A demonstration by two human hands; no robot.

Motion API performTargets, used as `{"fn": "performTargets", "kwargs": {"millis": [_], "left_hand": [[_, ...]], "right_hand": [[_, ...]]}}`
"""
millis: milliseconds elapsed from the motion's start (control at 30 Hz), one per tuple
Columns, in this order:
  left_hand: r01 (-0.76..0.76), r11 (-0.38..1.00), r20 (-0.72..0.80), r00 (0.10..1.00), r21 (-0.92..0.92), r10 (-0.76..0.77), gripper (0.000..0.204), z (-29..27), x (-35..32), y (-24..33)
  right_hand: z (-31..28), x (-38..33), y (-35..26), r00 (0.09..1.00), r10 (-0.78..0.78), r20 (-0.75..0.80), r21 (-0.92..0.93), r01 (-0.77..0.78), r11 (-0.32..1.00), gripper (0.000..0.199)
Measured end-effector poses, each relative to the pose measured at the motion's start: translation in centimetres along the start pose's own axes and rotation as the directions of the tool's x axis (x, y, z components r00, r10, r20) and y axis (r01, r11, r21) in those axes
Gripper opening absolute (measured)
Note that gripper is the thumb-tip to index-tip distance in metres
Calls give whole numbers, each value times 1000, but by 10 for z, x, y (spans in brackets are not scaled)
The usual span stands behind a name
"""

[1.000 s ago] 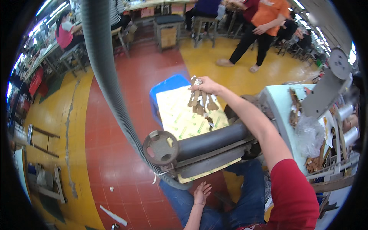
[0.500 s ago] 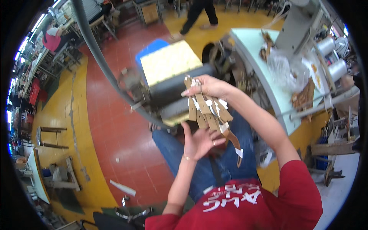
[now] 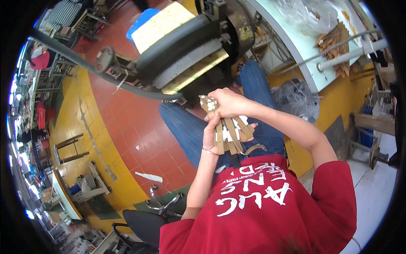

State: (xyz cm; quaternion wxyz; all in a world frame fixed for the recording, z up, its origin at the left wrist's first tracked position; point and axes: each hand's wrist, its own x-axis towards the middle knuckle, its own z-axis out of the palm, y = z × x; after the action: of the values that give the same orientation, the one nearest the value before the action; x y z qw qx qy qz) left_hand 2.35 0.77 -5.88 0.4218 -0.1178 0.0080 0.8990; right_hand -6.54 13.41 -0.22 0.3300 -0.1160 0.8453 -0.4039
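Over my lap I hold a fanned bundle of flat brown strips (image 3: 230, 127) with small white tags or stickers among them. My right hand (image 3: 231, 103) is closed on the gathered upper end, where small white pieces cluster. Beneath the fan lies my left hand (image 3: 209, 136), its thumb pressed on the strips and its fingertips showing at their far right edge. One curved strip (image 3: 255, 147) sticks out at the lower right of the bundle. The strips partly cover the fingers of my left hand.
A machine with a dark, thick roller-like bar (image 3: 179, 46) stands ahead, a pale yellow sheet (image 3: 163, 26) behind it. To the right is a pale table (image 3: 292, 53) with brown pieces (image 3: 334, 42) and clear plastic (image 3: 311, 17). A grey hose (image 3: 80, 59) crosses at left.
The bundle has come down and closer to my body. My left hand, spread below the strips before, now grips them from underneath. The view has tilted down toward my lap.
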Motion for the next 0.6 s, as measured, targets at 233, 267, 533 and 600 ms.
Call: {"fn": "performTargets", "kwargs": {"millis": [233,267,533,600], "left_hand": [[91,984,-62,995,151,-83,47,-22,-3,-22],[48,988,-63,997,144,-39,44,-21,-3,-20],[-269,945,-61,957,185,284,39,9,9,24],[-293,921,-82,943,255,323,40,16,14,29]], "right_hand": [[10,-41,37,993,116,36,271,-121,955,71],[3,-51,45,996,54,77,479,-84,874,69],[23,-124,51,987,-137,-86,101,145,984,57],[34,-126,42,970,-170,-173,3,173,985,47]]}}
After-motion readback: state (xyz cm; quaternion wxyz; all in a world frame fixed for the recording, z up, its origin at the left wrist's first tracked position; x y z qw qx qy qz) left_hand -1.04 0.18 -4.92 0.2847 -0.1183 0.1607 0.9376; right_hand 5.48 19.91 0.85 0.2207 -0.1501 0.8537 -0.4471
